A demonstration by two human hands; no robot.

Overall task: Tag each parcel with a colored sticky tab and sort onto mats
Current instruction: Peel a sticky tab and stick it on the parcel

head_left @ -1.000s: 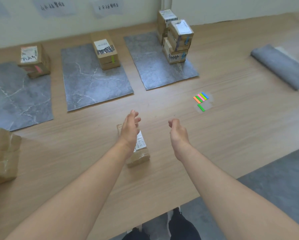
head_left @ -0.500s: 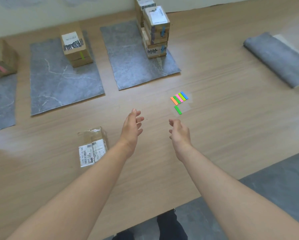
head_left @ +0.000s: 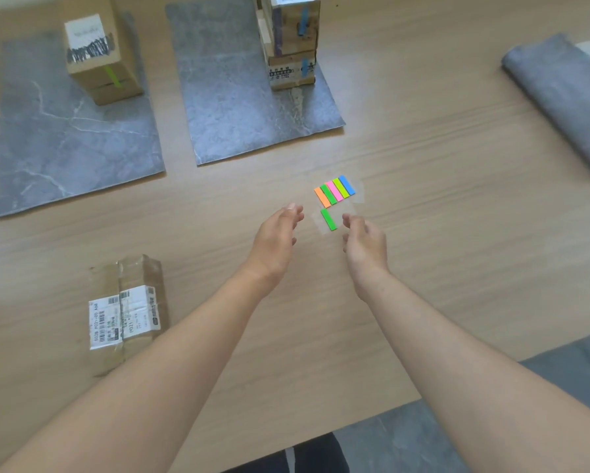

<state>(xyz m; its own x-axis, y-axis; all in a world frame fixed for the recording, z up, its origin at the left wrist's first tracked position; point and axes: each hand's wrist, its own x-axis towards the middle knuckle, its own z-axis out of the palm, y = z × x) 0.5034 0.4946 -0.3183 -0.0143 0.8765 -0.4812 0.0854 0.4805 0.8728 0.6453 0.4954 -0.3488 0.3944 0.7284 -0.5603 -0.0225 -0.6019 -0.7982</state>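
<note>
A flat brown cardboard parcel with white printed labels (head_left: 126, 312) lies on the light wooden table (head_left: 457, 233). It is near the front edge, to the left of both arms. Shiny clear tape goes round it. The small print on the labels is too tiny to read.

The left hand (head_left: 276, 240) and the right hand (head_left: 367, 247) are stretched out over the table, a little apart. Both hold nothing. The left fingers are nearly straight and the right fingers are loosely bent. Between the hands lies a single green sticky tab (head_left: 328, 220) on a clear strip that is hard to see. I cannot tell if the right fingertips touch that strip. Just behind it is a row of colored sticky tabs (head_left: 334, 191): orange, green, pink, yellow-green and blue.

Farther back lie two grey marble-look mats. The left mat (head_left: 75, 131) carries a tall brown box (head_left: 95, 52) with a green tab on its side. It may be two boxes, one on the other. Its label is blurry and scribbled over in black. The right mat (head_left: 245, 97) carries a stack of brown boxes (head_left: 291, 39) with blue tabs. The picture's top edge cuts off the top of the stack. A rolled grey mat (head_left: 556, 97) lies at the far right, partly cut off too.
</note>
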